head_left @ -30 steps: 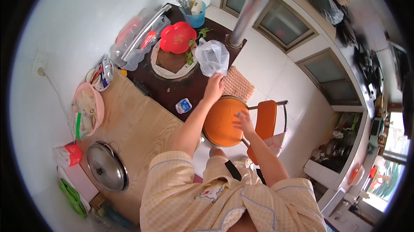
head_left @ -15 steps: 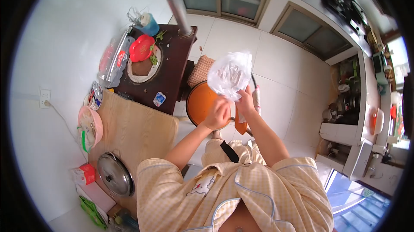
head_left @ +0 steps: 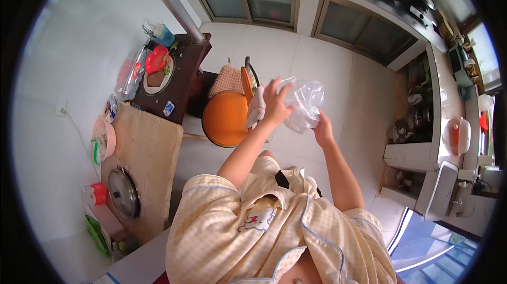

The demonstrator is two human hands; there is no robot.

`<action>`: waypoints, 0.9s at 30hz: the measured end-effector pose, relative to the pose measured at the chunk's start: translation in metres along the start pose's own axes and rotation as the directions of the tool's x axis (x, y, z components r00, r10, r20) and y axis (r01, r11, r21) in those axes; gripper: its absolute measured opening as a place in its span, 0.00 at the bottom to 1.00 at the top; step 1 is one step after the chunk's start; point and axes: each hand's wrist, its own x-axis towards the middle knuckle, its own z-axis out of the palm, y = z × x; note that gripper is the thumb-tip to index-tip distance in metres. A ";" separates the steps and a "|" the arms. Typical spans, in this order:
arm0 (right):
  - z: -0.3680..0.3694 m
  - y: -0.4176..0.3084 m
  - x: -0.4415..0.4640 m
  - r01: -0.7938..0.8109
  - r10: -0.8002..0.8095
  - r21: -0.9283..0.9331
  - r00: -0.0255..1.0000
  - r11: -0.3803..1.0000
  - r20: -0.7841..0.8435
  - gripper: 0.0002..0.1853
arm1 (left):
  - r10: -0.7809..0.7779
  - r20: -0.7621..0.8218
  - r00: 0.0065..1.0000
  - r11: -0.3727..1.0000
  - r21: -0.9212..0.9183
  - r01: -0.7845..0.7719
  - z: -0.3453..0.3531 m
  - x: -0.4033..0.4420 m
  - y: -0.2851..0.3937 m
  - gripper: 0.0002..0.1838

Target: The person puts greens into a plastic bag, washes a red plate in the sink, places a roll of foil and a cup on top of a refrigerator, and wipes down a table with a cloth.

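Note:
A crumpled, clear plastic bag (head_left: 306,99) hangs in front of me above the floor. My right hand (head_left: 323,129) pinches its lower right edge. My left hand (head_left: 275,105) is at the bag's left side, fingers spread and curved beside the plastic; whether the fingertips touch it is hard to make out. Just beyond my left hand stands a chair with an orange round seat (head_left: 226,118), and a white printed cloth (head_left: 256,108) hangs at its backrest, partly covered by that hand.
At left is a wooden table (head_left: 150,136) with a lidded pot (head_left: 124,193) and a pink basin (head_left: 105,138). A dark stove table (head_left: 179,86) with a metal pipe (head_left: 179,12) stands beyond it. Counters line the far and right sides, with a sink (head_left: 442,191) at right.
The bag has moved right and spread wider between my hands. My left hand has risen from the bag's lower end to its left side, its fingers opening. The view has shifted.

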 end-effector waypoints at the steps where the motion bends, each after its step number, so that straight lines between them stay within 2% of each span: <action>1: -0.001 -0.011 0.003 0.007 -0.007 -0.002 1.000 1.000 0.013 0.17 | 0.005 -0.012 1.000 1.000 0.007 -0.005 0.006 0.003 -0.002 0.33; 3: -0.006 -0.028 0.010 -0.019 -0.002 -0.178 0.994 0.984 -0.113 0.19 | 0.040 0.057 0.998 0.991 -0.130 -0.032 0.014 0.009 0.000 0.28; 4: -0.008 -0.033 0.018 -0.021 -0.007 -0.198 0.990 0.980 -0.141 0.21 | 0.068 -0.026 0.997 0.995 -0.073 -0.070 0.017 0.012 0.005 0.26; 7: -0.007 -0.050 0.043 -0.029 -0.003 -0.196 0.986 0.980 -0.164 0.19 | 0.010 -0.004 1.000 0.985 -0.170 -0.011 0.024 0.019 -0.004 0.26; 8: -0.010 -0.057 0.052 -0.014 0.006 -0.218 0.999 0.976 -0.039 0.20 | -0.031 -0.018 0.999 0.980 -0.198 0.027 0.034 0.019 -0.018 0.23; 9: -0.014 -0.061 0.061 -0.018 0.008 -0.221 0.999 0.975 -0.047 0.20 | -0.130 -0.037 0.991 0.941 -0.321 0.111 0.049 0.018 -0.036 0.19; 10: -0.017 -0.067 0.072 -0.010 0.021 -0.225 0.999 0.974 0.045 0.21 | -0.386 0.148 0.911 0.677 -0.625 0.389 0.048 0.022 -0.042 0.17; 11: -0.020 -0.073 0.085 0.000 0.033 -0.230 0.990 0.973 0.139 0.23 | -0.520 0.399 0.755 0.253 -0.772 0.583 0.050 0.028 -0.047 0.15; 12: -0.016 -0.084 0.096 -0.083 0.111 -0.216 0.986 0.973 0.122 0.24 | -0.518 0.399 0.757 0.248 -0.777 0.579 0.057 0.036 -0.051 0.15; 14: 0.004 -0.103 0.117 -0.092 0.111 -0.208 0.990 0.974 0.082 0.23 | -0.552 0.580 0.599 -0.308 -0.809 0.500 0.071 0.053 -0.062 0.16; 15: 0.016 -0.113 0.130 -0.100 0.110 -0.200 0.993 0.975 0.042 0.22 | -0.545 0.580 0.606 -0.313 -0.811 0.494 0.081 0.065 -0.070 0.16; 17: 0.027 -0.124 0.170 -0.090 0.095 -0.201 0.995 0.976 0.014 0.19 | -0.393 0.733 0.555 -0.400 -0.680 0.615 0.101 0.090 -0.090 0.19; 18: 0.034 -0.131 0.211 -0.006 0.047 -0.451 0.996 0.892 0.080 0.16 | -0.374 0.747 0.550 -0.396 -0.665 0.634 0.101 0.117 -0.097 0.21; 19: 0.037 -0.133 0.233 0.070 0.036 -0.671 0.989 0.738 0.142 0.13 | -0.380 0.744 0.550 -0.407 -0.668 0.623 0.114 0.125 -0.118 0.21; 20: 0.040 -0.136 0.258 0.138 -0.124 -0.726 0.990 0.673 0.073 0.08 | -0.421 0.747 0.516 -0.434 -0.664 0.609 0.129 0.130 -0.146 0.20; 21: 0.048 -0.145 0.274 0.144 -0.120 -0.731 0.989 0.667 0.086 0.08 | -0.460 0.747 0.479 -0.457 -0.662 0.594 0.133 0.145 -0.161 0.20; 22: 0.054 -0.153 0.287 0.209 -0.287 -0.834 0.956 0.510 0.064 0.07 | -0.559 0.707 0.433 -0.438 -0.695 0.571 0.138 0.154 -0.173 0.18; 23: 0.058 -0.160 0.299 0.234 -0.441 -0.914 0.895 0.333 0.068 0.07 | -0.568 0.703 0.429 -0.444 -0.700 0.560 0.139 0.163 -0.189 0.18; 24: 0.055 -0.163 0.317 0.216 -0.407 -0.920 0.911 0.328 0.068 0.16 | -0.550 0.706 0.445 -0.436 -0.698 0.569 0.144 0.162 -0.214 0.17; 25: 0.052 -0.152 0.328 0.209 -0.381 -0.922 0.922 0.327 0.073 0.16 | -0.537 0.709 0.456 -0.427 -0.695 0.578 0.134 0.165 -0.216 0.16; 27: 0.066 -0.144 0.354 0.135 -0.476 -0.912 0.876 0.387 -0.072 0.29 | -0.555 0.689 0.466 -0.456 -0.721 0.522 0.130 0.181 -0.218 0.13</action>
